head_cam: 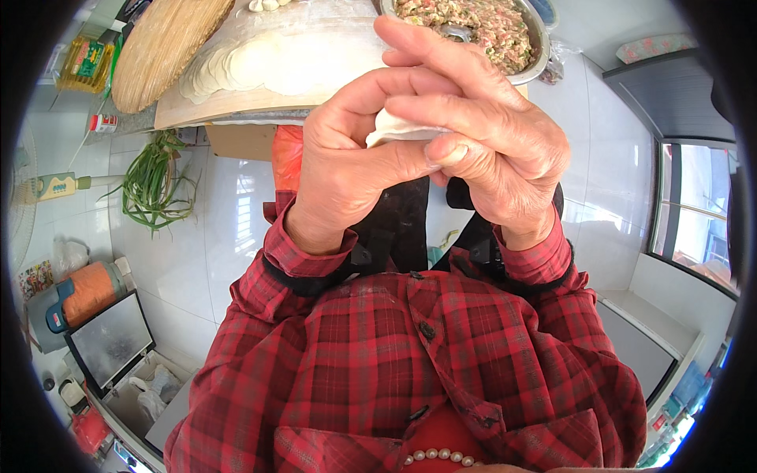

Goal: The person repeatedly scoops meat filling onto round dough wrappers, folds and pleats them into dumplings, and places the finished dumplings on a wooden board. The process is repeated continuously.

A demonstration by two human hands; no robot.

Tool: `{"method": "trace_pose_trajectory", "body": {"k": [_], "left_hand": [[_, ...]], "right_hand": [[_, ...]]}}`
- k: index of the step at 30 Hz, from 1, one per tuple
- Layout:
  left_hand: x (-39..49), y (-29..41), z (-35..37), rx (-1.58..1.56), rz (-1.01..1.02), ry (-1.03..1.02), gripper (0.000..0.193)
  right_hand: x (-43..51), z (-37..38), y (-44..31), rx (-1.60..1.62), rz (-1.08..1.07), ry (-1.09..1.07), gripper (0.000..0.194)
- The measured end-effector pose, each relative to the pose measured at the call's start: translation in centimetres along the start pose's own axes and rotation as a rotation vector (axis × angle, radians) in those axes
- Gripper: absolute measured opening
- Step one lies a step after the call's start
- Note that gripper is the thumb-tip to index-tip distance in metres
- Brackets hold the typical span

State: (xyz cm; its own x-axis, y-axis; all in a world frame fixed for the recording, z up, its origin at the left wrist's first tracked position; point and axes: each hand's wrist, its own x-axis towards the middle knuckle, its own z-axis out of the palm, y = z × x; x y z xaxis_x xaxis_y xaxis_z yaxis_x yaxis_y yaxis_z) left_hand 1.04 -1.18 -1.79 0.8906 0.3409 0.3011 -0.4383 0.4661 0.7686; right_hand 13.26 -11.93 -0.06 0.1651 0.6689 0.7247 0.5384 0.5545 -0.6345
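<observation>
Between my two hands is a folded dumpling [397, 128] of pale dough, partly hidden by the fingers. My left hand [361, 154] curls around it, with the thumb along its near side. From the right, my right hand [502, 124] presses over the dough with its thumb and index finger. Beyond my hands, overlapping round dough wrappers [236, 66] lie on a floured wooden board [195, 109]. Behind my right hand stands a metal bowl [541, 50] of minced filling [500, 29], with a spoon [456, 32] sunk in it.
A round tray of plant stalks [168, 47] leans over the board's left side. Small dough pieces [269, 5] sit at the back. A bottle of yellow oil [86, 64] stands far left, above a bunch of green onions [157, 183]. An open chest freezer [112, 349] is at lower left.
</observation>
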Motion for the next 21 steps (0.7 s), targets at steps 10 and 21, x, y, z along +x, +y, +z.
{"method": "trace_pose_trajectory", "body": {"k": [10, 21], "left_hand": [[0.2, -0.1, -0.4, -0.151, -0.039, -0.05, 0.039], [0.0, -0.2, -0.5, -0.111, -0.071, 0.007, 0.041]], "right_hand": [[-0.9, -0.5, 1.9, 0.025, -0.058, -0.08, 0.048], [-0.4, 0.6, 1.8, -0.021, -0.032, 0.042, 0.044]]}}
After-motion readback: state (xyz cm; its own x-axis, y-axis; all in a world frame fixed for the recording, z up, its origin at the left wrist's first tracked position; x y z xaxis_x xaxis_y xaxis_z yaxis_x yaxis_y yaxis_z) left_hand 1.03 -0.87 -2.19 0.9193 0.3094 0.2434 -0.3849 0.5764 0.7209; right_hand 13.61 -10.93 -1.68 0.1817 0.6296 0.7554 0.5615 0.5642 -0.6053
